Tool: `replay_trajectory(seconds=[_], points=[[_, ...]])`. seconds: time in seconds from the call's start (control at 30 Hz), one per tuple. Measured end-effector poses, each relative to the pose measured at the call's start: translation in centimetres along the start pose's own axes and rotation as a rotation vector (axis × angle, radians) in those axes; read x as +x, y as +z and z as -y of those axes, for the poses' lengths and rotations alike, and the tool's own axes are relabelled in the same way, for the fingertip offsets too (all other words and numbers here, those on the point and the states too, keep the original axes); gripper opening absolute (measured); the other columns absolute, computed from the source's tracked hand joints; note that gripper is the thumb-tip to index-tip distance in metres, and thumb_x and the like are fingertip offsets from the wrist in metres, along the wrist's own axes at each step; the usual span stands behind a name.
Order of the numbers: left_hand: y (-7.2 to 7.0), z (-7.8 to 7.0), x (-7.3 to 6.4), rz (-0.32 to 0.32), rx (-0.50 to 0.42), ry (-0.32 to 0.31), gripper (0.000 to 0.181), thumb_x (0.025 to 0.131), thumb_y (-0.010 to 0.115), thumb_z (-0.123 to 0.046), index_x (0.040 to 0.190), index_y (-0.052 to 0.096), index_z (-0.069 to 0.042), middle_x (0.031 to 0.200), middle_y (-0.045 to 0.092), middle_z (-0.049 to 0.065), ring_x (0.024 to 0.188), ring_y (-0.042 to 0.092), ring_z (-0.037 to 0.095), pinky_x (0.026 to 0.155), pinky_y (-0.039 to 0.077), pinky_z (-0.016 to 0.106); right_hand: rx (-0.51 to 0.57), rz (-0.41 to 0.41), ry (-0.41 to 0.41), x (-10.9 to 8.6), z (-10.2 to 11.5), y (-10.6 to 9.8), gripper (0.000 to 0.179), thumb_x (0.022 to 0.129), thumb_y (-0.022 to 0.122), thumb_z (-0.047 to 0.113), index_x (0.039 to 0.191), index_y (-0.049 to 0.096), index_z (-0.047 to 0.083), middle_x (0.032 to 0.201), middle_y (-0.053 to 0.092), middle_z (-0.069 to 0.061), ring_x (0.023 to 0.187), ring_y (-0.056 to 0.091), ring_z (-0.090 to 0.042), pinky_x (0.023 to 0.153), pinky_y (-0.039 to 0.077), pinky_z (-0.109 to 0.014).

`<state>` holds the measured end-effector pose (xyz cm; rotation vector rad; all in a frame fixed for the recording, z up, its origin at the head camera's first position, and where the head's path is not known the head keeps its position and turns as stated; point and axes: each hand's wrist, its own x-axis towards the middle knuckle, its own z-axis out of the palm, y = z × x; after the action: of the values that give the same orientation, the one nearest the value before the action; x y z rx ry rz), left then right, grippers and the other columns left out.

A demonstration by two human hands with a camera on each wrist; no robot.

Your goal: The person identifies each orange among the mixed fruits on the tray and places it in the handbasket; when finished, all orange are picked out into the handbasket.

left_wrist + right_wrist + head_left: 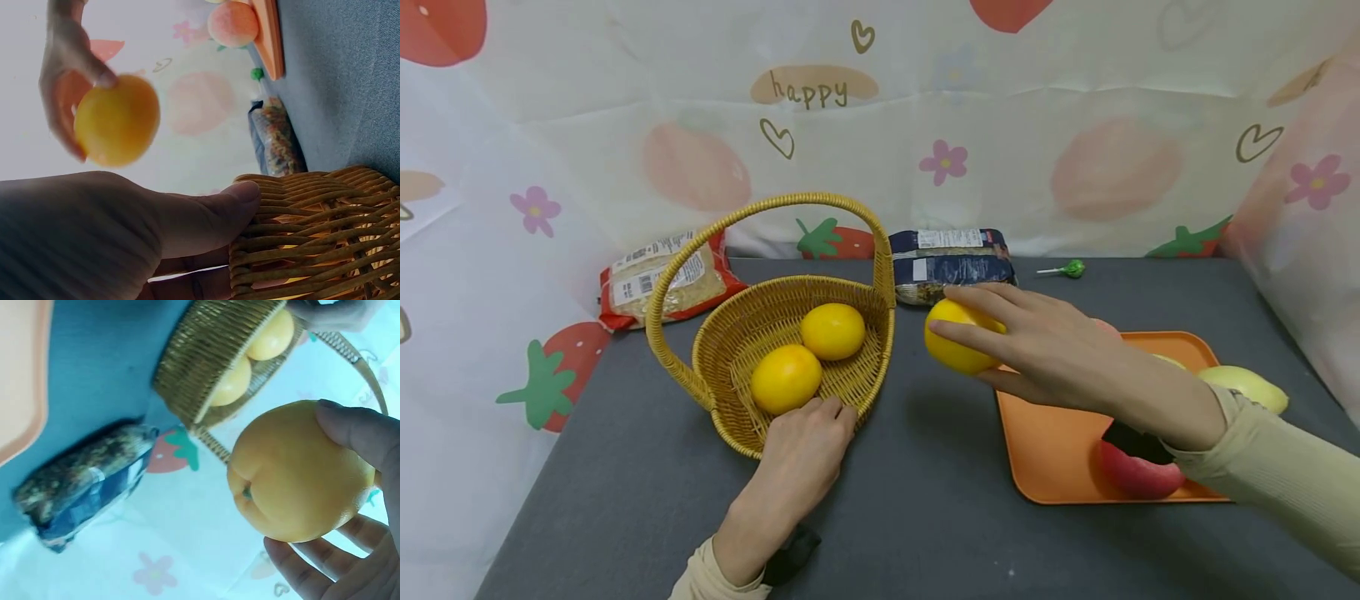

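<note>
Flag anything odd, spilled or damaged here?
No clear spill or damage. Two mild oddities: a green lollipop lies loose near the back of the table, the only candy on a stick here; and a pale yellow-green fruit seems to jut past the right edge of the orange tray.

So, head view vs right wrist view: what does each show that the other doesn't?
Head view only: the lollipop, the red bag, a red fruit and a pale yellow fruit.

Right wrist view only: the stem end of the held fruit.

Both: that fruit in the right hand, the basket with two yellow fruits inside, the left hand at its rim, the blue bag, and part of the orange tray.
</note>
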<state>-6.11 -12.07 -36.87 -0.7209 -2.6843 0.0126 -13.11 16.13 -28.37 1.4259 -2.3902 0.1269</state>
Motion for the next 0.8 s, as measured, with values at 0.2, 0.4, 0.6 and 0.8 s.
replay_trajectory(seconds=[0.2, 0.4, 0.6, 0.8], points=[[0.0, 0.0, 0.0, -0.002, -0.002, 0.000, 0.024, 0.086, 0.072, -0.008, 0.067, 0.057, -0.012, 0.061, 0.046, 0.001, 0.052, 0.045, 0.014, 0.043, 0.035, 0.025, 0.014, -0.066, -0.065, 3.0, 0.7, 0.7, 0.067, 0.077, 0.083, 0.031, 0.136, 0.053, 0.023, 0.141, 0.051, -0.014, 0.118, 0.057, -0.030, 0.081, 0.057, -0.041], [0.0, 0.1, 0.0, -0.002, 0.000, 0.005, 0.022, 0.085, 0.073, -0.009, 0.068, 0.059, -0.011, 0.061, 0.047, 0.001, 0.052, 0.045, 0.014, 0.044, 0.035, 0.024, 0.100, -0.080, -0.075, 5.5, 1.6, 1.7, 0.065, 0.079, 0.082, 0.025, 0.137, 0.054, 0.025, 0.141, 0.048, -0.016, 0.120, 0.056, -0.032, 0.084, 0.056, -0.042], [-0.1, 0.1, 0.1, 0.011, 0.002, 0.006, 0.021, 0.084, 0.074, -0.008, 0.068, 0.060, -0.011, 0.062, 0.049, 0.000, 0.052, 0.046, 0.014, 0.045, 0.037, 0.024, 0.118, -0.016, -0.085, 7.5, 2.4, 3.6, 0.063, 0.083, 0.079, 0.025, 0.140, 0.052, 0.024, 0.143, 0.047, -0.016, 0.124, 0.054, -0.031, 0.084, 0.057, -0.041], [-0.1, 0.1, 0.1, 0.021, 0.003, 0.010, 0.019, 0.084, 0.074, -0.008, 0.070, 0.061, -0.011, 0.063, 0.050, 0.000, 0.053, 0.047, 0.014, 0.046, 0.038, 0.024, 0.123, 0.044, -0.074, 9.0, 2.5, 5.5, 0.061, 0.085, 0.076, 0.025, 0.141, 0.051, 0.025, 0.145, 0.047, -0.014, 0.129, 0.050, -0.031, 0.086, 0.055, -0.041]])
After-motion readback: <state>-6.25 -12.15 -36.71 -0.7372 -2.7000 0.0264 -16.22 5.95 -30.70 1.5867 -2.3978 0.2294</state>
